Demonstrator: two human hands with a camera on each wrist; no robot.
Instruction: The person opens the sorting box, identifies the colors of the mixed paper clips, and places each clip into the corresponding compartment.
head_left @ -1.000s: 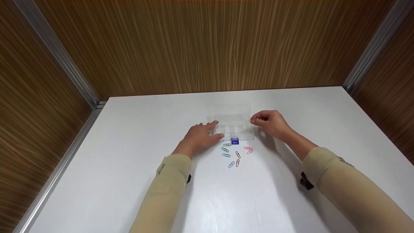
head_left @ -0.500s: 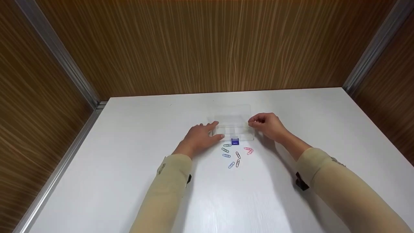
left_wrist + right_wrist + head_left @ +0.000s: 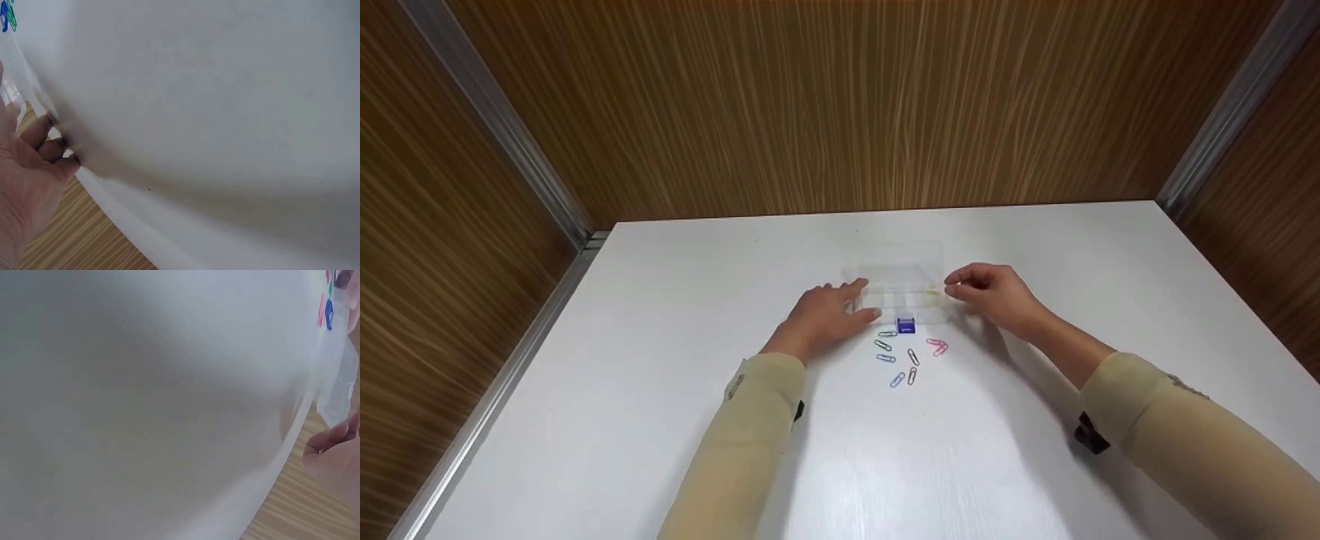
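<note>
Clear box (image 3: pixel 901 289) between left hand (image 3: pixel 823 318) and right hand (image 3: pixel 996 295).

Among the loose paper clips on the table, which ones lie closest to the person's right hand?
The pink paper clips: they lie apart at the right end of the scatter, just below the clear box, nearer the right hand than the green, blue and brown ones.

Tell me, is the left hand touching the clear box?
Touching: in the head view the left hand rests against the clear box, its thumb on the left end.
</note>
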